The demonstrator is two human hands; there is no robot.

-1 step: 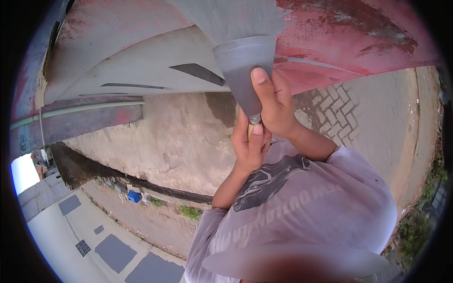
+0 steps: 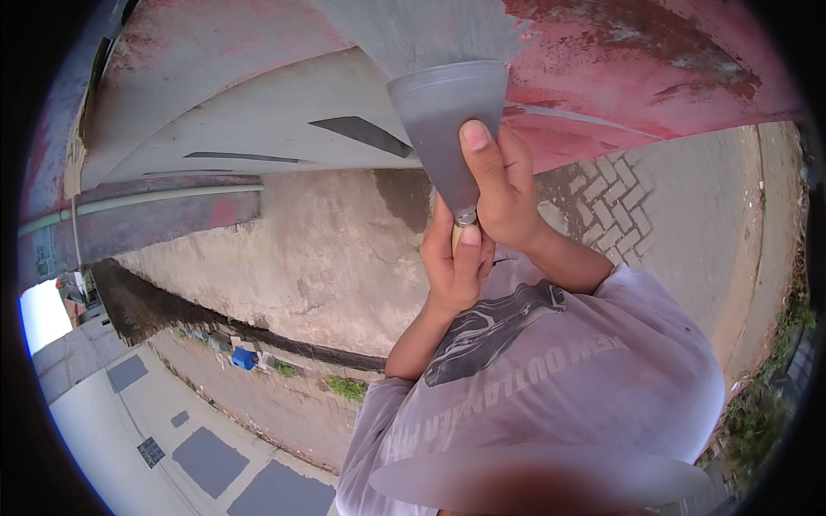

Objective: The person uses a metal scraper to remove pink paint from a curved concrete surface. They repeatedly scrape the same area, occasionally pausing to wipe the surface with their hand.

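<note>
A wide putty knife has its flared grey blade raised against a painted surface, its broad edge meeting a smooth grey patch. My left hand is closed round its pale handle. With the thumb along the blade's right side and the fingers behind it, my right hand grips the blade above the handle. To the right of the patch, the surface is red and worn, with dark scuffs. Toward the left lies a dull grey panel with dark slanted marks.
A concrete floor spreads below, with interlocking pavers at the right. A pale green pipe runs along the left. Farther off are a blue container, some weeds and a pale wall with grey patches.
The putty knife's blade has shifted very slightly up and to the right, my right hand along with it. Both hands keep the same grip.
</note>
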